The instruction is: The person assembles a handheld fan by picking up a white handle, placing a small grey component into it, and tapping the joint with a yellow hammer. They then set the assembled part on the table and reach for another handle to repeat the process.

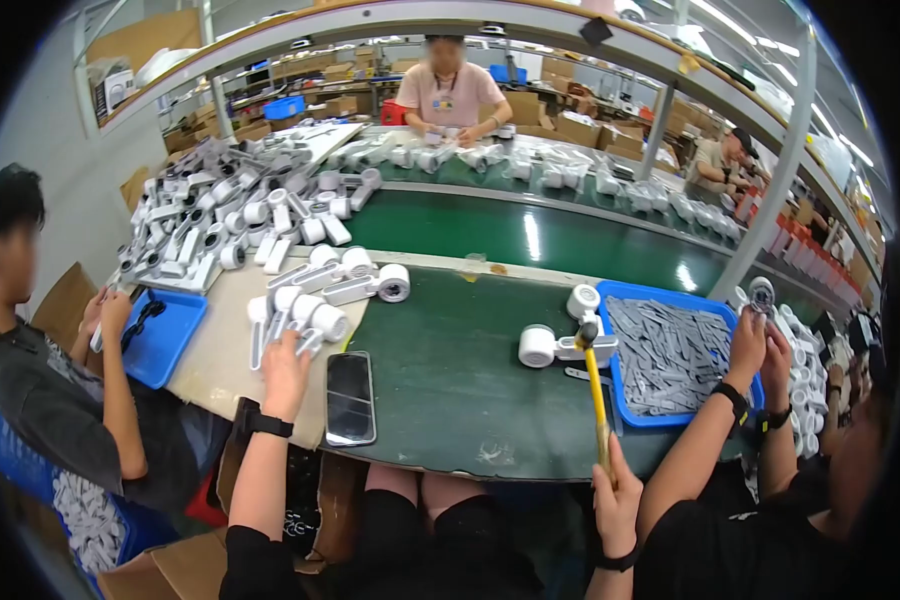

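My left hand [286,376] is at a cluster of white plastic parts on the left of the bench, its fingers closed about the handle of one white round-headed part [311,339]. My right hand [618,498] grips a hammer [599,400] by the lower end of its yellow handle. The hammer's dark head is over the handle of another white part [538,345], which lies on its side; whether they touch I cannot tell. A similar part [583,300] lies just behind it. Beside these lies a small flat grey strip [577,374].
A phone [350,398] lies near the front edge. A blue tray [625,410] of grey strips stands at right, a co-worker's hands [753,350] beside it. A large heap of white parts [220,215] fills the back left, near another person's blue tray [175,345]. A green conveyor [450,222] runs behind.
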`<state>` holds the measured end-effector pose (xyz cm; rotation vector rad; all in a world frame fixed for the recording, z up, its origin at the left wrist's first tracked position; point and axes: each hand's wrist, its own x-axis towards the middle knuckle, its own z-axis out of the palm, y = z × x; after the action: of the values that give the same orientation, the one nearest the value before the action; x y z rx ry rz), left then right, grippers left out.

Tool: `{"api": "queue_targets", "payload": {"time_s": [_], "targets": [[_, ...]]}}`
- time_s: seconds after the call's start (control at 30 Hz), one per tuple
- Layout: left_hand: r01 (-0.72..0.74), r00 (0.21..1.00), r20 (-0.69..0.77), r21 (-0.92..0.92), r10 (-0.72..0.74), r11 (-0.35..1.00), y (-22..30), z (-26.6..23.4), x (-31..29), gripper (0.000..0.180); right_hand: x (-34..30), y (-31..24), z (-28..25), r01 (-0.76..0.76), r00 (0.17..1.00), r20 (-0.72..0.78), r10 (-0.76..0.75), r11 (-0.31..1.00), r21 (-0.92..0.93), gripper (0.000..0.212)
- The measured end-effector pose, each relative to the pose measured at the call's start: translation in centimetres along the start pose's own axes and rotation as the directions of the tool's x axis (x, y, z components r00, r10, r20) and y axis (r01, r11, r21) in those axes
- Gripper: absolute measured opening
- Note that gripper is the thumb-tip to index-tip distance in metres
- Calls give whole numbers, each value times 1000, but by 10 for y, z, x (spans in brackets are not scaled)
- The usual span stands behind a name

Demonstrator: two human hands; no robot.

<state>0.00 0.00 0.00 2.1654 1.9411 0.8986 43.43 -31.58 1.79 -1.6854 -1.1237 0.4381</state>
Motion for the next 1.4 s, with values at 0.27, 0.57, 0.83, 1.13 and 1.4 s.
{"api": "queue_targets", "payload": {"time_s": [0.27,0.57,0.83,1.13,1.4], "targets": [[-477,871,41,-159,489,864,190,26,-31,22,54,-3,-22,-9,984,-175,-41,961,-276,49],[-291,777,324,-575,540,765,305,110,-94,47,21,-16,-25,-140,983,77,165,956,-257,46],[-210,831,398,-424,390,881,266,76,-103,58,-14,-22,-17,-304,894,346,286,953,-2,52],[-252,933,226,-149,280,956,206,28,-144,32,-36,-35,-12,-334,891,380,250,927,173,53],[-274,962,-109,-432,252,859,189,57,-135,25,-21,-54,3,-39,890,456,-14,994,105,52]]}}
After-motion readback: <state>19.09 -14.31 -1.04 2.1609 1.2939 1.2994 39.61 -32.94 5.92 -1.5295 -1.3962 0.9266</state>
